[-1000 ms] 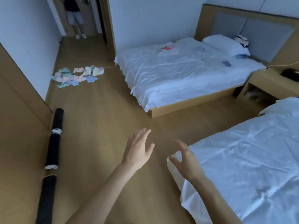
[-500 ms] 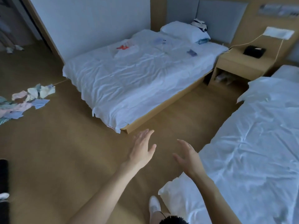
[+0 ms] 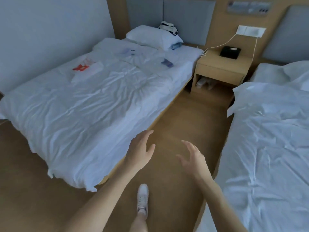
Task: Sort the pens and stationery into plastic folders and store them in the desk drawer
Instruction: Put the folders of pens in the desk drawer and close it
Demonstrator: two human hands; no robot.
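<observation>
Your left hand (image 3: pixel 139 152) and right hand (image 3: pixel 192 159) hover empty over the floor (image 3: pixel 192 118) between the beds, fingers spread loosely, arms outstretched. The plastic folders (image 3: pixel 127 51) and stationery lie near the left bed's (image 3: pixel 83 104) head end.

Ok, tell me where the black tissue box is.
In the head view, the black tissue box sits upper right on the wooden nightstand between the two beds, below the wall socket plate.

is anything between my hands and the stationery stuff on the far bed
Nothing visible blocks the way. Both the left hand and right hand hang empty over bare floor between the beds; the stationery lies farther off on the far bed, near the pillow.
</observation>
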